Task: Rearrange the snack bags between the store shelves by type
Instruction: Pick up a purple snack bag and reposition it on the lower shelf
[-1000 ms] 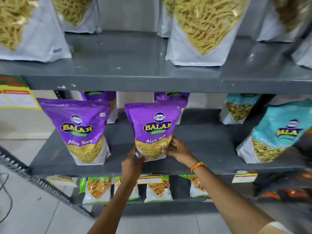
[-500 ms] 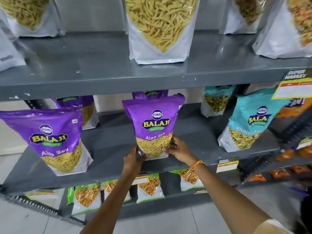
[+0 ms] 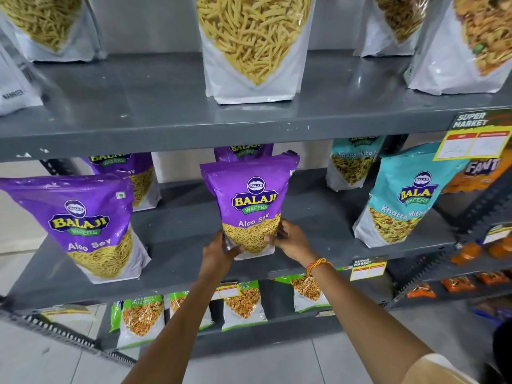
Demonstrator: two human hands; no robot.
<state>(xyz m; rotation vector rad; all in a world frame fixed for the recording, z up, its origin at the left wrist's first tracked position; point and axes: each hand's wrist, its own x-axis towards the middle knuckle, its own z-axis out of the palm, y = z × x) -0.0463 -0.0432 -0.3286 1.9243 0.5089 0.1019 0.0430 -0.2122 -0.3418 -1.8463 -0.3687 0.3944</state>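
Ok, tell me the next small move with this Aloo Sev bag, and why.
Probably let go and draw both hands back. The Aloo Sev bag looks upright on the middle shelf among matching purple bags, with the left hand and right hand gripping its lower corners; it seems placed.

Grey metal shelves, 3 levels in view. Top shelf (image 3: pixel 138 106): white sev bags (image 3: pixel 250 48) standing upright, 1 at centre, others to L & R. Mid shelf (image 3: pixel 177 239): purple Aloo Sev bag (image 3: pixel 249 200) at centre front, another purple bag (image 3: pixel 83 225) at L front, 2 more behind; teal Khatta Mitha bags (image 3: pixel 401 200) at R. Bottom shelf (image 3: pixel 277 322): small green-topped bags (image 3: pixel 140 317) in a row. Price tags (image 3: pixel 367 268) on shelf edges.
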